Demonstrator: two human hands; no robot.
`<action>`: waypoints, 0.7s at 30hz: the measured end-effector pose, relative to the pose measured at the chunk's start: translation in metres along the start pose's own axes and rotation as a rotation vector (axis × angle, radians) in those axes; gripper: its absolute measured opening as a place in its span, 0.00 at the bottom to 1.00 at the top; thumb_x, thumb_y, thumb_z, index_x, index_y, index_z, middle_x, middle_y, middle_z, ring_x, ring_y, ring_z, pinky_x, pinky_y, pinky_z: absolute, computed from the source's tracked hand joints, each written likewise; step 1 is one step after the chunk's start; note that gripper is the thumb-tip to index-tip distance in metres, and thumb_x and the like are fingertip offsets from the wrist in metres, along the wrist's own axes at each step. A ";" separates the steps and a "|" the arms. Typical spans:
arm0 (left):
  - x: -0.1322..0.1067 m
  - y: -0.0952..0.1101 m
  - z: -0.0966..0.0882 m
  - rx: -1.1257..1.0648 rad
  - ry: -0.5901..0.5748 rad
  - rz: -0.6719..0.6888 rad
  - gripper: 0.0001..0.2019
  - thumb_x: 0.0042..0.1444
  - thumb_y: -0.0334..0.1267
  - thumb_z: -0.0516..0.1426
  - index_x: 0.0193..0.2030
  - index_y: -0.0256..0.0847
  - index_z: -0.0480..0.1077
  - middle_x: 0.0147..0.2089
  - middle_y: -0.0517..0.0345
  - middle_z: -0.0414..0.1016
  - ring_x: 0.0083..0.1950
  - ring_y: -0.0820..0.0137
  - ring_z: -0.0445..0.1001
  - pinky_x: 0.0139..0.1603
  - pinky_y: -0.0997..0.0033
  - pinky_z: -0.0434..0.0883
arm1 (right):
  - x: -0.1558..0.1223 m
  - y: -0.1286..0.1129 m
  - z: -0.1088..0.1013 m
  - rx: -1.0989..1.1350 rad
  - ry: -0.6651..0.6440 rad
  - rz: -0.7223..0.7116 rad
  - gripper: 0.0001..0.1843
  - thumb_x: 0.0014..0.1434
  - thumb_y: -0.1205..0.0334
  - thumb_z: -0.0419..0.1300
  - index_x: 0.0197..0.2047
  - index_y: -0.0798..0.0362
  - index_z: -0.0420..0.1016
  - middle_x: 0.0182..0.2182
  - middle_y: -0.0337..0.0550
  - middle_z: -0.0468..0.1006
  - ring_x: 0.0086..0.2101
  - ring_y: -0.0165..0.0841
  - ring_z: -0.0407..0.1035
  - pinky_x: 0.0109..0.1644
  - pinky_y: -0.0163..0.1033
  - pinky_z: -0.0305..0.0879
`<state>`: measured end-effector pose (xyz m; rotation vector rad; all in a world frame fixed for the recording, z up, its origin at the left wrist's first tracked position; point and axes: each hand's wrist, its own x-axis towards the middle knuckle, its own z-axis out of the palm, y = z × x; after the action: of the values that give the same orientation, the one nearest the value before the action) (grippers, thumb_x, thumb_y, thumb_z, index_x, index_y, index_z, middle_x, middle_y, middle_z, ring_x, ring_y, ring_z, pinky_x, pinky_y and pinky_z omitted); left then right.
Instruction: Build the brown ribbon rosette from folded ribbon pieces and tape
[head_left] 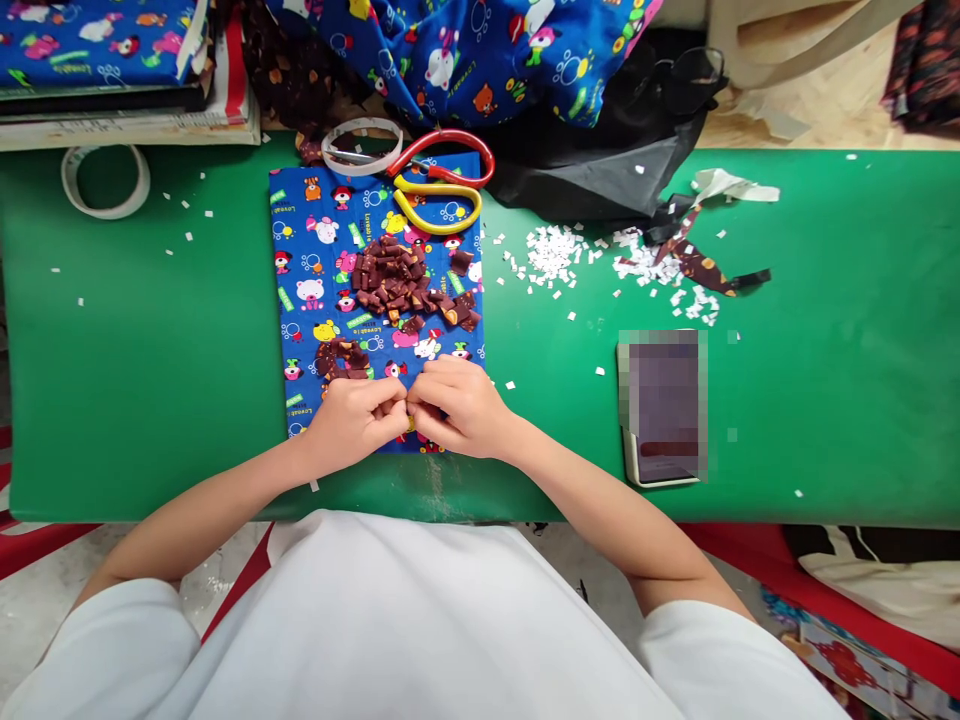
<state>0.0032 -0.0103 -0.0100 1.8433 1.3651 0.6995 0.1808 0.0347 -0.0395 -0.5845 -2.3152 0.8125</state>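
Left hand [358, 418], right hand [466, 408] curled narrow — meeting over blue cloth [311, 272] (contents: can't tell).

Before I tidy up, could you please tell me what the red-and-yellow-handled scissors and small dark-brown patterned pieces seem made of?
The scissors probably have metal blades, from their grey shine, and smooth, glossy handles, likely plastic-coated. The patterned pieces look like matt printed fabric, judging by orange spots and curled edges.
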 end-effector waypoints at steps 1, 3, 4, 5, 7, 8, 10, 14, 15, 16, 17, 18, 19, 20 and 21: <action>0.000 0.000 -0.001 -0.006 -0.001 -0.007 0.08 0.53 0.30 0.52 0.23 0.38 0.66 0.17 0.68 0.63 0.20 0.82 0.59 0.23 0.83 0.58 | 0.000 0.000 0.000 0.017 0.008 0.015 0.11 0.62 0.68 0.51 0.27 0.51 0.63 0.19 0.35 0.66 0.23 0.29 0.54 0.30 0.38 0.50; 0.001 0.000 -0.002 -0.032 -0.020 -0.033 0.08 0.53 0.31 0.52 0.24 0.38 0.68 0.17 0.68 0.64 0.19 0.82 0.58 0.22 0.82 0.57 | 0.000 0.000 0.000 0.066 0.001 0.048 0.11 0.61 0.67 0.52 0.26 0.50 0.62 0.18 0.34 0.66 0.23 0.29 0.55 0.30 0.37 0.51; 0.001 0.000 -0.003 -0.049 -0.033 -0.048 0.09 0.53 0.32 0.52 0.24 0.38 0.69 0.17 0.68 0.64 0.19 0.82 0.57 0.22 0.82 0.57 | 0.000 0.000 -0.001 0.092 -0.006 0.062 0.11 0.61 0.67 0.52 0.26 0.50 0.62 0.18 0.34 0.66 0.23 0.28 0.55 0.30 0.37 0.52; 0.002 0.000 -0.003 -0.067 -0.047 -0.060 0.09 0.54 0.33 0.52 0.25 0.38 0.69 0.17 0.68 0.64 0.19 0.82 0.57 0.22 0.82 0.57 | 0.000 0.000 -0.001 0.115 -0.010 0.072 0.11 0.61 0.67 0.52 0.26 0.50 0.62 0.18 0.34 0.66 0.23 0.28 0.56 0.30 0.36 0.52; 0.003 0.000 -0.005 -0.098 -0.066 -0.074 0.10 0.54 0.34 0.53 0.25 0.38 0.70 0.17 0.68 0.64 0.19 0.82 0.56 0.21 0.81 0.57 | 0.000 0.000 -0.002 0.144 -0.012 0.080 0.11 0.60 0.67 0.53 0.26 0.50 0.63 0.18 0.34 0.66 0.23 0.28 0.56 0.30 0.36 0.53; 0.003 0.000 -0.005 -0.109 -0.069 -0.074 0.10 0.54 0.34 0.53 0.25 0.38 0.71 0.17 0.68 0.64 0.18 0.82 0.55 0.21 0.81 0.56 | 0.000 0.000 -0.002 0.153 -0.008 0.081 0.11 0.60 0.67 0.53 0.25 0.50 0.63 0.18 0.34 0.66 0.23 0.28 0.56 0.30 0.36 0.53; 0.004 0.000 -0.006 -0.123 -0.070 -0.069 0.10 0.54 0.34 0.53 0.24 0.38 0.71 0.17 0.68 0.63 0.18 0.82 0.55 0.21 0.81 0.56 | 0.000 0.000 -0.003 0.165 0.005 0.080 0.11 0.59 0.68 0.53 0.25 0.50 0.63 0.18 0.34 0.66 0.22 0.28 0.56 0.30 0.36 0.53; 0.004 0.000 -0.007 -0.137 -0.069 -0.057 0.10 0.54 0.33 0.53 0.24 0.37 0.72 0.17 0.67 0.64 0.19 0.82 0.55 0.21 0.81 0.55 | 0.002 -0.001 -0.004 0.182 0.024 0.080 0.11 0.58 0.70 0.54 0.24 0.51 0.63 0.17 0.33 0.66 0.22 0.27 0.56 0.29 0.35 0.53; 0.004 0.000 -0.007 -0.139 -0.070 -0.056 0.10 0.54 0.33 0.53 0.24 0.37 0.72 0.17 0.67 0.64 0.19 0.82 0.55 0.21 0.81 0.55 | 0.002 -0.001 -0.005 0.183 0.026 0.080 0.11 0.57 0.70 0.54 0.24 0.51 0.63 0.17 0.33 0.66 0.22 0.27 0.56 0.29 0.35 0.53; 0.004 0.000 -0.007 -0.141 -0.072 -0.056 0.10 0.54 0.33 0.53 0.24 0.37 0.72 0.17 0.67 0.64 0.19 0.82 0.55 0.21 0.81 0.55 | 0.003 -0.002 -0.005 0.184 0.027 0.082 0.11 0.57 0.70 0.54 0.24 0.51 0.63 0.17 0.33 0.66 0.22 0.27 0.56 0.29 0.35 0.53; 0.004 0.001 -0.007 -0.142 -0.075 -0.057 0.10 0.54 0.33 0.53 0.25 0.37 0.72 0.17 0.67 0.64 0.19 0.82 0.55 0.21 0.81 0.55 | 0.003 -0.002 -0.005 0.185 0.027 0.084 0.11 0.57 0.70 0.54 0.23 0.51 0.63 0.17 0.33 0.66 0.22 0.27 0.56 0.29 0.35 0.54; 0.004 0.001 -0.007 -0.143 -0.078 -0.059 0.10 0.55 0.33 0.53 0.25 0.37 0.72 0.17 0.67 0.64 0.19 0.82 0.55 0.21 0.81 0.55 | 0.003 -0.002 -0.005 0.186 0.026 0.085 0.11 0.57 0.70 0.54 0.23 0.51 0.63 0.16 0.33 0.66 0.22 0.27 0.56 0.29 0.35 0.54; 0.004 0.001 -0.007 -0.143 -0.082 -0.061 0.10 0.55 0.33 0.53 0.25 0.37 0.72 0.17 0.67 0.64 0.18 0.82 0.55 0.21 0.81 0.55 | 0.003 -0.002 -0.006 0.189 0.024 0.086 0.11 0.57 0.70 0.54 0.23 0.51 0.63 0.16 0.33 0.66 0.21 0.27 0.56 0.29 0.35 0.54; 0.004 0.001 -0.007 -0.144 -0.085 -0.063 0.10 0.55 0.33 0.53 0.25 0.37 0.71 0.17 0.67 0.64 0.19 0.82 0.55 0.21 0.81 0.55 | 0.003 -0.002 -0.006 0.191 0.022 0.086 0.12 0.57 0.70 0.54 0.23 0.51 0.64 0.16 0.33 0.66 0.21 0.26 0.56 0.29 0.35 0.54; 0.004 0.001 -0.007 -0.146 -0.086 -0.062 0.10 0.55 0.33 0.53 0.25 0.37 0.71 0.17 0.67 0.65 0.19 0.82 0.56 0.21 0.81 0.55 | 0.003 -0.002 -0.006 0.194 0.020 0.087 0.12 0.57 0.70 0.54 0.23 0.51 0.64 0.16 0.33 0.66 0.21 0.26 0.56 0.29 0.35 0.54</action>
<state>-0.0006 -0.0045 -0.0047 1.6899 1.2761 0.6627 0.1819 0.0376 -0.0333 -0.6073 -2.1739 1.0535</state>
